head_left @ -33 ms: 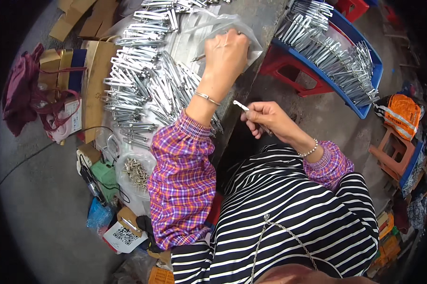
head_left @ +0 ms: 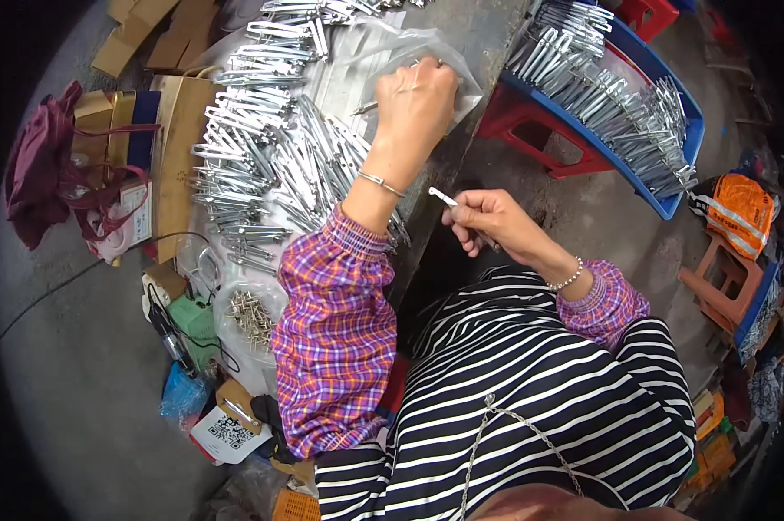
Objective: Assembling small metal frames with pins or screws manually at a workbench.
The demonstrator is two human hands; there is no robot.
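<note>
My left hand (head_left: pixel 416 97) is curled closed over a clear plastic bag (head_left: pixel 466 82) on the workbench. Its fingertips are hidden beneath it, so what they grip does not show. A thin pointed metal piece (head_left: pixel 366 108) pokes out beside its left edge. Lower and to the right, beyond the bench edge, my right hand (head_left: pixel 500 224) pinches a slim silvery metal part (head_left: pixel 442 197), whose narrow end points up and left. A large pile of long, narrow metal parts (head_left: pixel 253 139) covers the bench left of my left hand.
At right, a blue tray (head_left: pixel 670 205) full of similar metal parts rests on a red stool (head_left: pixel 574 161). Left of my sleeve sits a plastic bag of small brass-coloured pins (head_left: pixel 251 319). Cardboard (head_left: pixel 177 165) and a maroon bag (head_left: pixel 40 174) are at far left.
</note>
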